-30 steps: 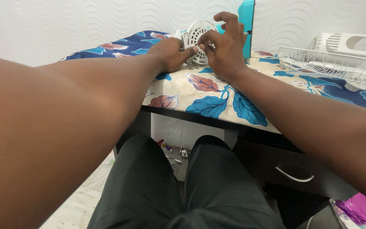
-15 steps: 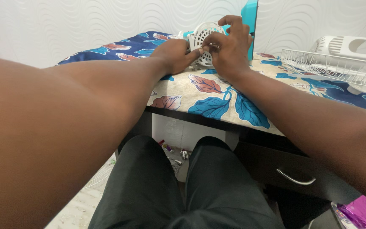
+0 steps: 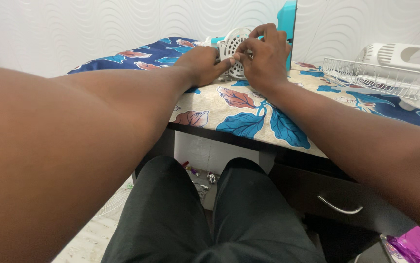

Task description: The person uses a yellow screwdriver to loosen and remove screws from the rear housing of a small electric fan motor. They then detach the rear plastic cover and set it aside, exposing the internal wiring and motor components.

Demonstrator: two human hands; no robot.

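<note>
Both arms stretched forward over a tabletop [image 3: 239, 114] draped in a cloth of cream and dark blue, printed with large blue and rust-red leaves. Left hand [image 3: 201, 64] curled, knuckles up, thumb and fingertips pressed against the left rim of a small round white perforated grille [image 3: 231, 46] standing on edge near the far edge of the tabletop. Right hand [image 3: 267, 57] closed around the right side of the same grille, fingers bent over its top and front, index finger and thumb pinching at its face just beside the left thumb tip. Both hands touching the grille and nearly touching each other; how much of the grille lies behind the right palm, not visible.

Directly behind the right hand, an upright turquoise panel [image 3: 288, 22], tall and narrow, against the white wave-patterned wall [image 3: 122, 24]. A short turquoise piece [image 3: 212, 41] poking out to the left of the grille, partly hidden by the left hand.

Toward the right far corner of the tabletop, a white wire rack [image 3: 380, 78], lying flat and long, with a white slotted plastic part [image 3: 395, 53] resting behind it.

Below the near edge, a dark drawer front with a curved metal handle [image 3: 339, 208]. Black trousers [image 3: 210, 219] at the bottom. On the floor between the knees, small crumpled wrappers [image 3: 201, 174], red and purple; at the lower right corner, a shiny magenta foil package [image 3: 410, 243].
</note>
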